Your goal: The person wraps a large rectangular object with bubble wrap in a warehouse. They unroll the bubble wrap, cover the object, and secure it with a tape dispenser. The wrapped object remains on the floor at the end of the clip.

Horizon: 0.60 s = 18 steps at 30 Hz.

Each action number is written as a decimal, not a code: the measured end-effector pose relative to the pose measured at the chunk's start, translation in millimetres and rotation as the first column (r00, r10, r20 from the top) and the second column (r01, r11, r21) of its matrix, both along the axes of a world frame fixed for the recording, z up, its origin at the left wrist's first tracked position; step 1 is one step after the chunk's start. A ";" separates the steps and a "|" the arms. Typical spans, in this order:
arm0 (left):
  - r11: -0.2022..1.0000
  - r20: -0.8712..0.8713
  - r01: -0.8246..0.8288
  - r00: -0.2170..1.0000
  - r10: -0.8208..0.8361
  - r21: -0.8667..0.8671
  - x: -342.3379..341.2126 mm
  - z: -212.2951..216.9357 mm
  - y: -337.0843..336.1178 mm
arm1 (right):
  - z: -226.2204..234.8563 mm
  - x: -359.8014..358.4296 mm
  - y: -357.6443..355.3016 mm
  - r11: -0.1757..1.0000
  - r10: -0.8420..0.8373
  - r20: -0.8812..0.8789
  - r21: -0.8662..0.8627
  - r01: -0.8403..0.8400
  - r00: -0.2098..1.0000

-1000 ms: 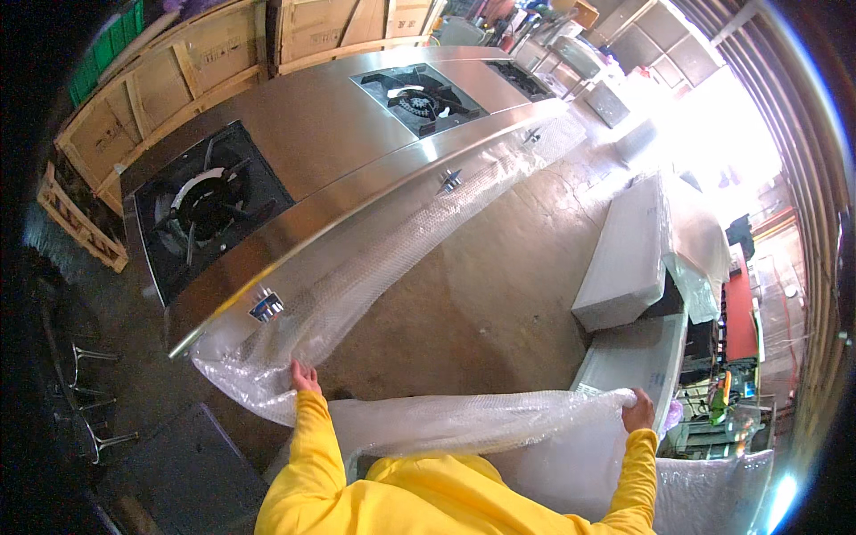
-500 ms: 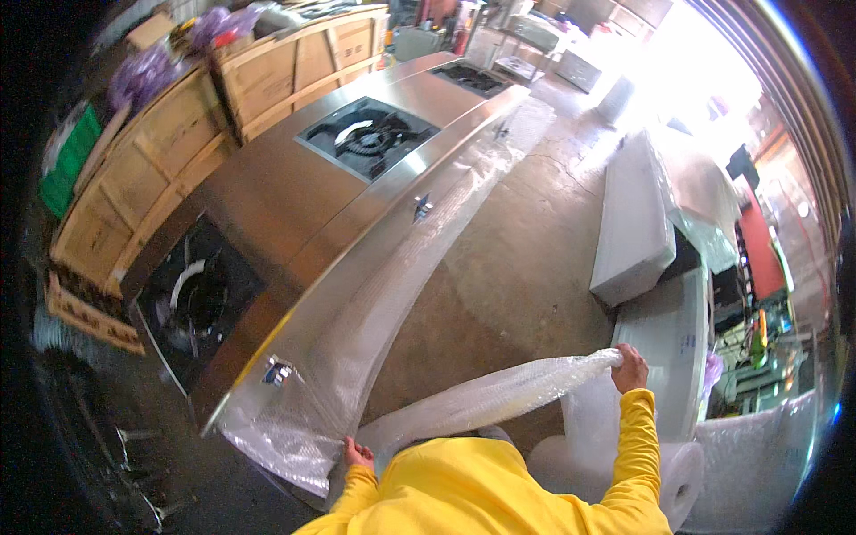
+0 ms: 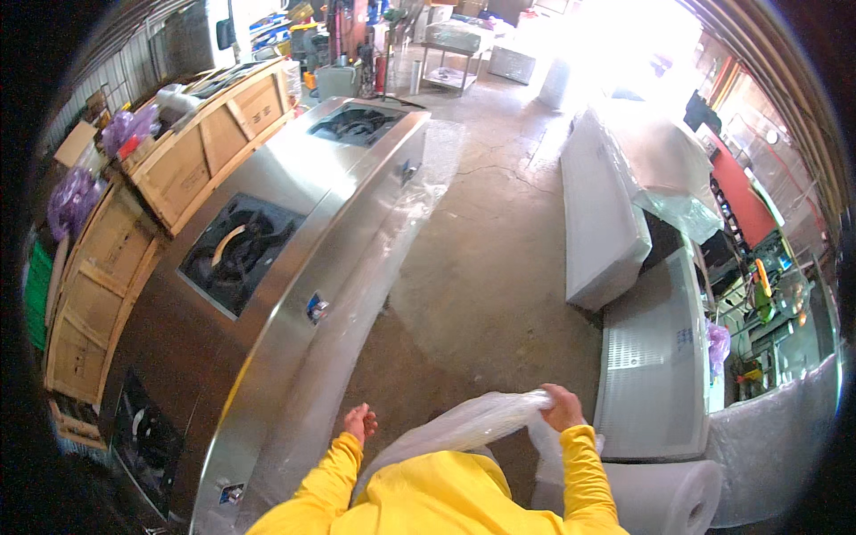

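My right hand (image 3: pixel 563 407) grips the gathered end of a clear bubble wrap sheet (image 3: pixel 464 423), which sags back toward my body. My left hand (image 3: pixel 360 422), fingers curled in and nothing visible in them, is raised apart from that sheet. To its left runs a long stainless steel gas range (image 3: pixel 276 352) with black burners and small knobs along its front. More bubble wrap (image 3: pixel 334 357) hangs along the range's front. A thick bubble wrap roll (image 3: pixel 655 490) lies on the floor at the lower right.
Wooden crates (image 3: pixel 98 303) stand behind the range on the left. Wrapped metal units (image 3: pixel 606 214) and a large steel panel (image 3: pixel 651 357) line the right side. Between them lies concrete floor (image 3: pixel 481 294). A small metal table (image 3: pixel 455 53) stands farther back.
My left hand has let go of the wrap by the range's near corner and risen away. My right hand has moved left and lower, still gripping the sheet. The view has turned right.
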State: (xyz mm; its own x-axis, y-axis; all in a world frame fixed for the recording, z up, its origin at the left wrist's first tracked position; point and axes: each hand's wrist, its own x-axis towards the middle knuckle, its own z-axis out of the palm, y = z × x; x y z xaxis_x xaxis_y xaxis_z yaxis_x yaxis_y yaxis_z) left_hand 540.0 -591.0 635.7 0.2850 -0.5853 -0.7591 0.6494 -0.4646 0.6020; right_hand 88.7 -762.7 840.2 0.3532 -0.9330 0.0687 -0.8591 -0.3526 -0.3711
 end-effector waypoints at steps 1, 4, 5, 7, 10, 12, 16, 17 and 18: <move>0.999 0.028 0.041 0.999 -0.042 0.030 -1.3 5.5 -37.2 | 1.9 6.3 -17.2 0.999 0.039 0.058 0.026 -0.041 0.998; 0.962 0.147 0.273 0.952 -0.267 -0.023 -20.3 39.6 -144.7 | 18.1 34.9 -72.4 0.989 -0.001 0.366 0.140 -0.053 0.931; 0.918 0.142 0.389 0.916 -0.375 -0.079 -32.6 54.9 -177.5 | 27.3 43.2 -90.7 0.983 -0.026 0.422 0.176 -0.054 0.906; 0.789 0.220 0.535 0.844 -0.489 -0.301 -63.4 86.0 -234.5 | 48.4 59.6 -143.1 0.992 -0.034 0.435 0.123 -0.022 0.900; 0.478 0.718 0.780 0.594 -0.363 -0.404 -104.6 117.4 -302.1 | 68.3 93.7 -228.8 0.995 0.016 0.490 0.077 -0.061 0.872; 0.466 0.880 0.856 0.383 -0.282 -0.223 -118.6 116.1 -342.4 | 68.9 119.8 -280.9 0.955 0.043 0.559 0.221 -0.198 0.828; 0.442 0.626 0.896 0.360 -0.692 -0.027 -106.0 71.5 -448.3 | 46.9 166.5 -392.7 0.576 0.094 0.753 0.492 -0.652 0.651; 0.429 0.650 0.902 0.294 -0.701 0.054 -101.8 60.9 -466.1 | 38.2 173.3 -423.8 0.416 0.054 0.792 0.536 -0.735 0.608; 0.411 0.617 0.901 0.244 -0.748 0.141 -97.1 53.9 -486.3 | 27.0 181.7 -458.3 0.409 -0.072 0.736 0.637 -0.653 0.673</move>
State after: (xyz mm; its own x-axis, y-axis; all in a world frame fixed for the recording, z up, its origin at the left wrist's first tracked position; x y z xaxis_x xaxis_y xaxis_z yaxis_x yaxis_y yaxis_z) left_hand 443.0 -1077.3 689.7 -0.1852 -0.8490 -0.4948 -0.4760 -0.3630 0.8010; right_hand 270.4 -1221.0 867.2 0.8231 -0.4697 -0.3191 -0.2197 0.2549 -0.9417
